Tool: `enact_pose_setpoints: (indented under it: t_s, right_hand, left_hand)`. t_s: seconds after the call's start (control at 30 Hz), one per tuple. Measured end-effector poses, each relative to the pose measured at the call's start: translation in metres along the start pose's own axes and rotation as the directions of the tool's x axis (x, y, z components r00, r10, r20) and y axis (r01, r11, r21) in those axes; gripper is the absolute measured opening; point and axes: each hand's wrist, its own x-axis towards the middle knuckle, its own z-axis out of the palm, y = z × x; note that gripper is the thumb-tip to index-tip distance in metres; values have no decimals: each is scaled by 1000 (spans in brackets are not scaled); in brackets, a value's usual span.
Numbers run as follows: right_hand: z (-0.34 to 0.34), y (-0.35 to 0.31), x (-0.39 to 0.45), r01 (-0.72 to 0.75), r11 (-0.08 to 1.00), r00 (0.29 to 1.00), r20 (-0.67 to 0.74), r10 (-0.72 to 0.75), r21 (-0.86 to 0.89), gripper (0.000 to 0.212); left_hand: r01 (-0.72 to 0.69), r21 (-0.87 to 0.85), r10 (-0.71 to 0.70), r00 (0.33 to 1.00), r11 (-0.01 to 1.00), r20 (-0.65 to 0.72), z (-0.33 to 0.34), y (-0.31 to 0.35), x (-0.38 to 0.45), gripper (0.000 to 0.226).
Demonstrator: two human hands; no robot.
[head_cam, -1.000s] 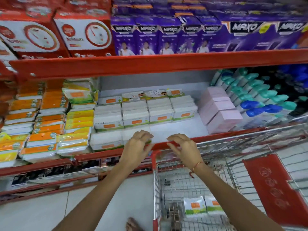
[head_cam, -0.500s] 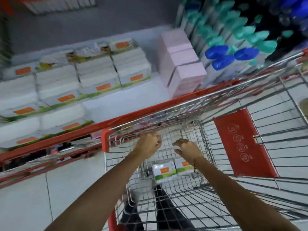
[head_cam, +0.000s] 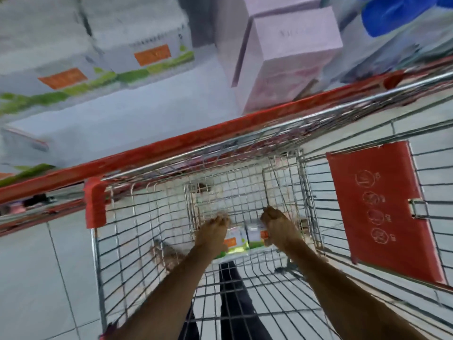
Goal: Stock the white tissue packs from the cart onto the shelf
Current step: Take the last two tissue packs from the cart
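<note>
left hand (head_cam: 212,238): arm stretched down into the wire cart (head_cam: 117,241), fingers curled against left tissue pack (head_cam: 232,240), grip unclear | right hand (head_cam: 278,229): reaching down likewise, curled at right tissue pack (head_cam: 255,238), hold blurred | packs: two, side by side on cart floor | pink boxes (head_cam: 289,57) on shelf (head_cam: 147,114): two

Wire cart (head_cam: 117,241) bottom: two tissue packs (head_cam: 241,239), apparently side by side. Shelf (head_cam: 137,114): white packs (head_cam: 147,45), pink boxes (head_cam: 291,57).

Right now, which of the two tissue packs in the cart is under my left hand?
The pack on the left, with its orange label showing beside your left hand. The other pack lies next to it, by your right hand.
</note>
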Motion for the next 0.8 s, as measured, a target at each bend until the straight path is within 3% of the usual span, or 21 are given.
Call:
enact_pose_setpoints:
  t_s: [0.07, 0.2, 0.3, 0.43, 0.53, 0.63, 0.8]
  right_hand:
    - [-4, 1, 0, -10, 1000, 999, 37, 9, 26, 74]
    - [-11, -4, -11, -44, 997, 998, 40, 42, 60, 55]
    - [-18, -13, -24, -36, 992, 999, -23, 39, 123, 60]
    - [-42, -31, -48, 1, 985, 986, -167, 28, 172, 60]
    - [-62, -45, -65, 66, 974, 953, -302, 3, 217, 60]
    - [-88, -62, -86, 137, 973, 872, -489, -30, 185, 59]
    - [-140, -93, -116, 250, 963, 653, -752, -91, 100, 56]
  left_hand:
    - [4, -67, -6, 999, 998, -32, 3, 1, -2, 71]
    - [34, -177, -51, 995, 984, -91, 2, 5, -15, 63]
    - [60, -198, -85, 989, 978, -124, -12, 6, -32, 53]
    - [53, -208, -98, 972, 977, -212, -37, -1, -69, 70]
    - [59, -189, -109, 957, 980, -270, -63, -7, -98, 61]
    - [54, -202, -126, 923, 978, -363, -88, -15, -132, 62]
    - [21, -286, -189, 798, 958, -572, -129, -28, -191, 55]
